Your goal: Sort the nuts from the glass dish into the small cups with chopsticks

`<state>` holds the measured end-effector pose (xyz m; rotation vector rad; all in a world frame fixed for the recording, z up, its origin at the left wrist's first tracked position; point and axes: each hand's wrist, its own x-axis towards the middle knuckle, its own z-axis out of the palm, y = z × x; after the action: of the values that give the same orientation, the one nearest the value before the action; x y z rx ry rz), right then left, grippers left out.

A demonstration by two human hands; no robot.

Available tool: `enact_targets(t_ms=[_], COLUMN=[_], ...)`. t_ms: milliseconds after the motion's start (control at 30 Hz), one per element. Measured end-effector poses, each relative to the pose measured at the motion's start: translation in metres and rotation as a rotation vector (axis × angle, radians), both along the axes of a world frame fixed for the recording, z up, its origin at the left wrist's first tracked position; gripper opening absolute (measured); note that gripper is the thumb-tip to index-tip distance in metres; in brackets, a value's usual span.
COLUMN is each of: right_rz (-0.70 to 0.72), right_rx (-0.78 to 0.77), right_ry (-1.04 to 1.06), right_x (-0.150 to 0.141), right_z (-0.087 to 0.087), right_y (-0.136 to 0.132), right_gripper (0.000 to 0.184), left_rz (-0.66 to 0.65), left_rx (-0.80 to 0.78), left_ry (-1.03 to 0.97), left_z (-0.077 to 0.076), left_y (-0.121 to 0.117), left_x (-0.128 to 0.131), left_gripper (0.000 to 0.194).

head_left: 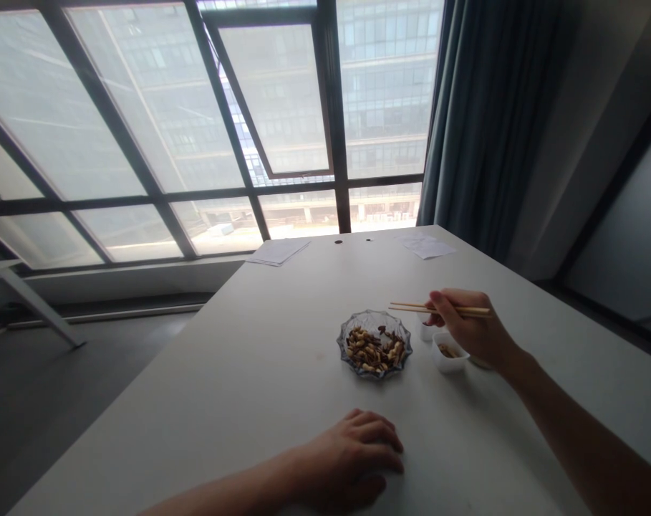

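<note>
R hand [473,328] at right of frame, fingers clamped on pair of wooden chopsticks [437,308], sticks roughly level, nearly parallel, tips pointing left. Tips hang just right of glass dish [402,337], not visibly touching it or anything else; height above counter [223,401] can't tell from this view. Dish sits mid-frame on counter, ribbed scalloped rim, holds heap of tan and brown nut pieces [371,351], exact kind unclear. Just right of dish, directly under R hand: small white plastic cup [448,355] w/ a few brown pieces in bottom [447,351]. Second white cup [426,331] sits behind it, partly hidden by R hand, contents can't tell. L hand [346,459] lower center, palm down on counter, fingers loosely together and slightly curled, holding nothing, well apart from dish. Upper center of counter: two loose paper sheets [278,251] and [427,247], w/ two small dark spots [339,241] between them. Behind counter: big gridded window [115,143] across top left, dark teal curtain [486,122] at upper right. Gray floor [61,416] lower left, w/ white table leg [35,301] at left edge.
</note>
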<state>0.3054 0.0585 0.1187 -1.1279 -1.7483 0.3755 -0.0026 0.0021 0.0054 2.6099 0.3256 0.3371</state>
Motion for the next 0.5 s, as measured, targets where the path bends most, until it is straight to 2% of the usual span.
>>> enact_targets(t_ms=[500], right_rz=[-0.009], right_rx=[-0.013], right_ry=[-0.021], right_x=[-0.0053], right_z=[-0.0047], right_y=[0.0002], right_gripper=[0.055], left_rz=[0.008], left_rx=[-0.001], left_ry=[0.007], left_z=[0.0002], left_y=[0.0], left_x=[0.0012], left_gripper=[0.033])
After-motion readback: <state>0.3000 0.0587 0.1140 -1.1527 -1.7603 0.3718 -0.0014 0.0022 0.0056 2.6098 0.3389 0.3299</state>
